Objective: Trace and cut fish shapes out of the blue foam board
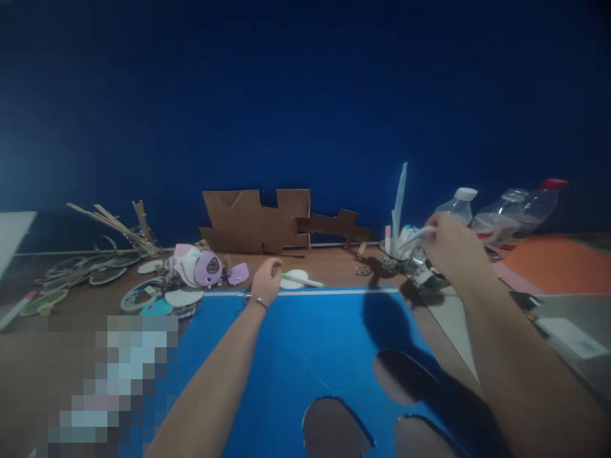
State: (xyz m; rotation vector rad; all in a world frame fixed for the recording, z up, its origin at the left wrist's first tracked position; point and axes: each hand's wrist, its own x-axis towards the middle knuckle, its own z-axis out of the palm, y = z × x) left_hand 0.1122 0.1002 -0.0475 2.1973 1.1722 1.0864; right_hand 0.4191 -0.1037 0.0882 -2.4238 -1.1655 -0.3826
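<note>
My left hand (pixel 267 280) is at the far edge of a blue sheet (pixel 272 356), its fingers curled closed. A white marker with green ends (pixel 303 280) lies right by its fingertips, across a white disc (pixel 293 275). Whether anything is inside the fingers is hidden. On the right, my right hand (pixel 451 245) pinches a pale, slim strip-like piece (pixel 421 234) whose lower end is in a patterned cup (pixel 392 262). Markers and a tall pale blue strip (pixel 400 200) also stand in that cup. Several rounded holes (pixel 337 426) are cut through the blue sheet.
Cut cardboard (pixel 238 219) leans on the dark blue wall. Plastic bottles (pixel 539 210) and orange paper (pixel 558 261) are at the right. Wooden sticks (pixel 114 226), a purple-and-white paper figure (pixel 200 266) and round cutouts (pixel 107 275) crowd the left. A pixelated patch hides the lower left.
</note>
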